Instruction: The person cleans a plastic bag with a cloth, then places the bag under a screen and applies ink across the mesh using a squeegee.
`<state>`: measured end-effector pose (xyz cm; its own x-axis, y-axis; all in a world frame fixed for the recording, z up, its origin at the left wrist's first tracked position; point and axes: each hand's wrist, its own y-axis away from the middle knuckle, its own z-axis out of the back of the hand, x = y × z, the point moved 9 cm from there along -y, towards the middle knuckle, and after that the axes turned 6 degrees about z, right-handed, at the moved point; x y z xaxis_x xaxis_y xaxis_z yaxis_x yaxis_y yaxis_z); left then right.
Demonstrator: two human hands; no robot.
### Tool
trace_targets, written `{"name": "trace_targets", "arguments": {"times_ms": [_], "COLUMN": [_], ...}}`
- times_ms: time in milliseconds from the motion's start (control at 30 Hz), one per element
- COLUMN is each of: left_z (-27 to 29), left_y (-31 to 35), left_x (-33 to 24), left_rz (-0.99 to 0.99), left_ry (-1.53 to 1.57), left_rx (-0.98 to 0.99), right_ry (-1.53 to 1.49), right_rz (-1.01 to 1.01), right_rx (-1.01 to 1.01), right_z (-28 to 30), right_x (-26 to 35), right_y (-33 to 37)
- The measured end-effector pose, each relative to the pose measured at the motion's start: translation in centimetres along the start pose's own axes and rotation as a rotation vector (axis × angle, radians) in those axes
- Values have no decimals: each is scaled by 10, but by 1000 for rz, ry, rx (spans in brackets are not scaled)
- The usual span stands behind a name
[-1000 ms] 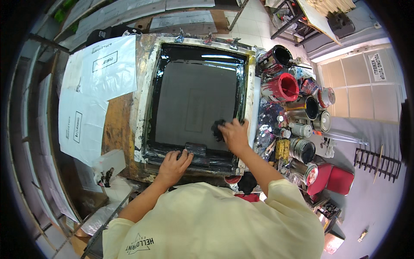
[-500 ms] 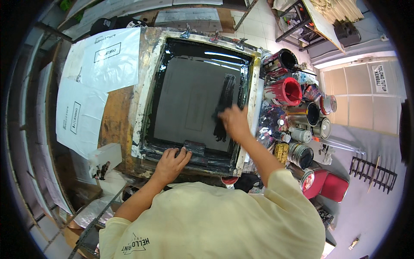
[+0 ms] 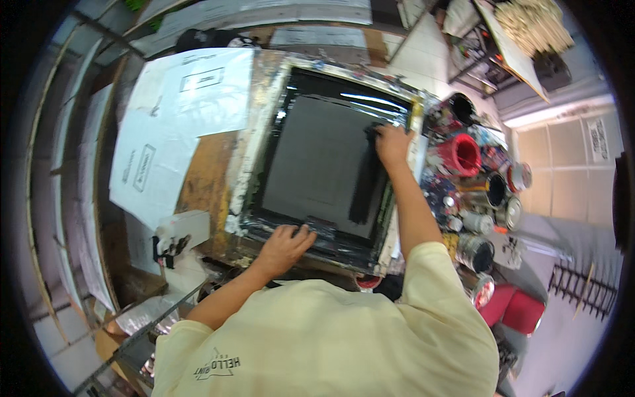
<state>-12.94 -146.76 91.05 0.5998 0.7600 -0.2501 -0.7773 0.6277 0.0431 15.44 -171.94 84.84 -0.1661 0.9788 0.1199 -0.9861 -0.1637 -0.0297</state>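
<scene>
A screen-printing frame with a pale, ink-stained border lies on the worktable. Its grey mesh is ringed by wet black, and a black ink streak runs down its right side. At the streak's far end, my right hand is closed on a small black thing, pressed to the mesh; its kind is hard to tell. My left hand rests on the frame's near edge, fingers apart. Beside those fingertips a black-wrapped block lies on the near border.
White printed sheets cover the table's left part, with a white box nearer me. Crowded along the frame's right are ink cans, among them a red bucket and a black-lined can. Shelving stands at the left.
My right hand has moved away from me with the black thing, toward the mesh's far right corner. The black streak looks fuller and longer. My left hand stays on the near edge; the view has shifted.
</scene>
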Motion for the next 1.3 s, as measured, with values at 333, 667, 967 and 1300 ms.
{"name": "trace_targets", "arguments": {"times_ms": [333, 667, 967, 1300], "left_z": [-7, -8, -8, -4], "left_y": [11, 8, 6, 3], "left_x": [-3, 2, -2, -1], "left_rz": [10, 15, 40, 40], "left_ry": [-39, -11, 16, -11], "left_rx": [-35, -28, -9, 4], "right_ry": [-133, 187, -88, 136], "right_rz": [342, 3, 316, 38], "right_rx": [167, -118, 309, -172], "right_z": [19, -2, 20, 11], "right_x": [80, -31, 83, -23], "right_y": [219, 4, 232, 12]}}
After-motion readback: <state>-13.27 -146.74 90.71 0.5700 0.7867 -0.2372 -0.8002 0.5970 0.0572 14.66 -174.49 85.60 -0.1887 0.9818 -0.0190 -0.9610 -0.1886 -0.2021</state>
